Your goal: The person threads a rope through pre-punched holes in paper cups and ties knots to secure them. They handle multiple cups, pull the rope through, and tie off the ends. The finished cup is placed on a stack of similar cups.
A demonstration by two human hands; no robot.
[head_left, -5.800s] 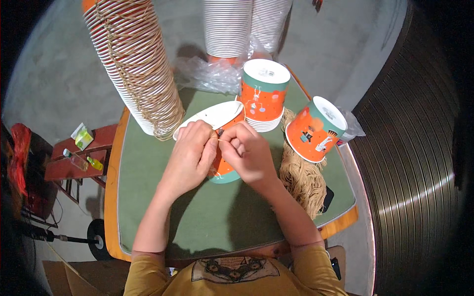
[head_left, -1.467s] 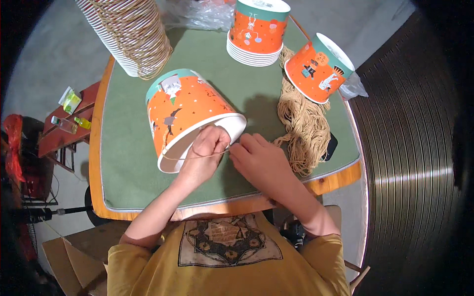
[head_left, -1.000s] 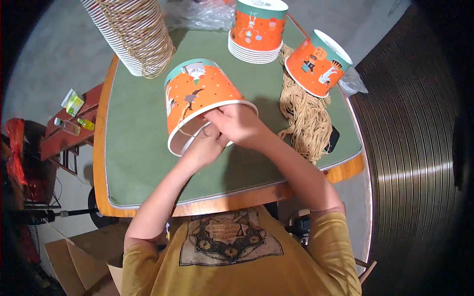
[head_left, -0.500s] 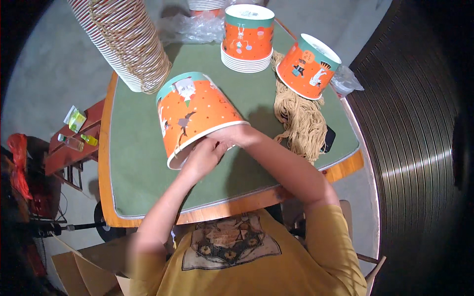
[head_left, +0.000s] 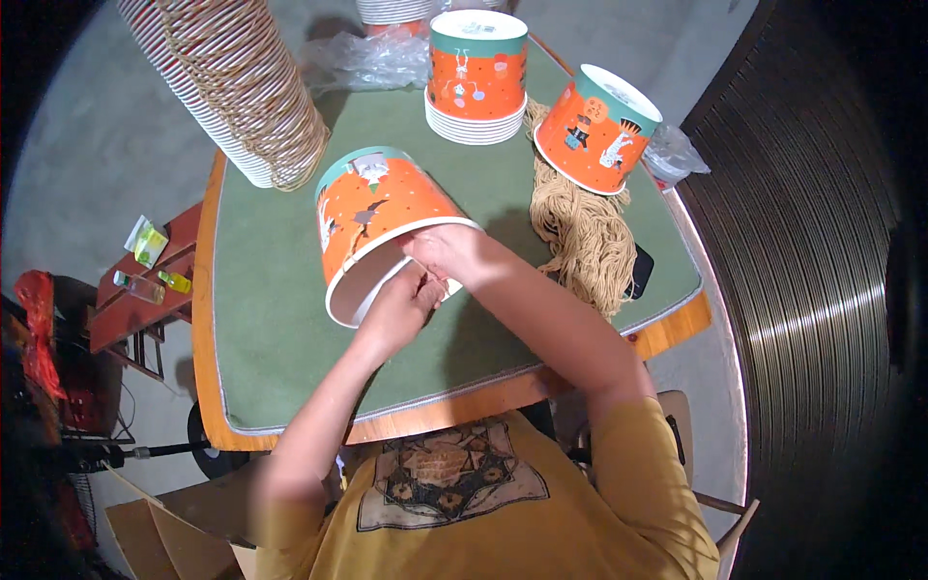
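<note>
An orange paper bucket [head_left: 391, 208] with a teal band lies tilted on the green-covered table, its white-rimmed mouth facing me. My left hand [head_left: 398, 307] is just outside the mouth, thumb and fingers pinched on a thin beige cord [head_left: 432, 275]. My right hand [head_left: 443, 249] reaches over the rim into the mouth, with its fingers curled and partly hidden; what they grip I cannot make out. Another bit of cord [head_left: 350, 269] shows at the bucket's left rim. A hank of beige cords [head_left: 585, 237] lies to the right of the bucket.
A tall stack of nested buckets [head_left: 232, 87], draped with cord handles, leans at the far left. One upside-down bucket stack [head_left: 478, 82] and another orange bucket [head_left: 597, 135] stand behind. Clear plastic wrap [head_left: 372, 60] lies farther back. A red bench [head_left: 145, 280] stands left of the table [head_left: 271, 367].
The mouth of the bucket has turned a little more toward me, showing more of its inside. My right hand has shifted slightly left, and the cord between my hands has come into sight.
</note>
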